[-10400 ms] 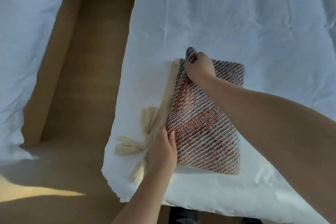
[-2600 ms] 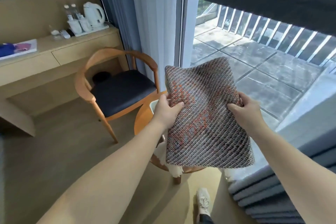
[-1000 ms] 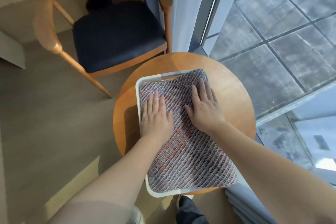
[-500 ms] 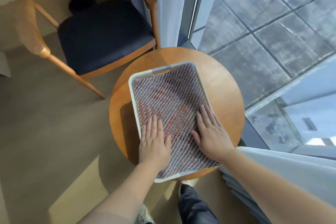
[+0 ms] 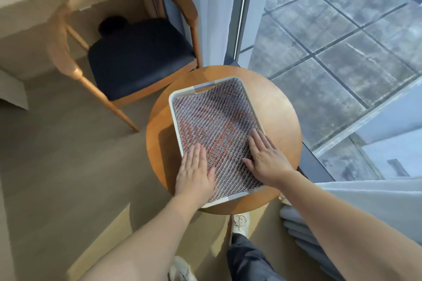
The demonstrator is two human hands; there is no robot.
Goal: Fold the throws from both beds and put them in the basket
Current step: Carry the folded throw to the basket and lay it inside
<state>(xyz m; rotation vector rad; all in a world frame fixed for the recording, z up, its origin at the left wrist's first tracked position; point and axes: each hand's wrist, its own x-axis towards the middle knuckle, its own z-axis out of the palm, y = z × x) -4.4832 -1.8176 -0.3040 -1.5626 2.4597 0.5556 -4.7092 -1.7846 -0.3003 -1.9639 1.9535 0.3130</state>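
Note:
A folded woven throw (image 5: 212, 118), grey with orange-red patterning, lies flat inside a shallow white basket (image 5: 173, 118) on a round wooden table (image 5: 276, 112). The throw fills the basket from wall to wall. My left hand (image 5: 195, 172) lies flat on the throw's near left part, fingers straight and together. My right hand (image 5: 266, 157) presses flat on the near right part, close to the basket's right wall. Neither hand grips anything.
A wooden armchair (image 5: 127, 57) with a dark blue seat stands behind the table to the left. A glass wall (image 5: 331, 36) and a white curtain (image 5: 205, 7) run along the right. White bedding (image 5: 374, 203) lies at the lower right. My feet (image 5: 239, 223) are below the table.
The throw was carried from the bed and laid in the basket. Over the last second both flat hands slid from the far part of the throw toward its near end.

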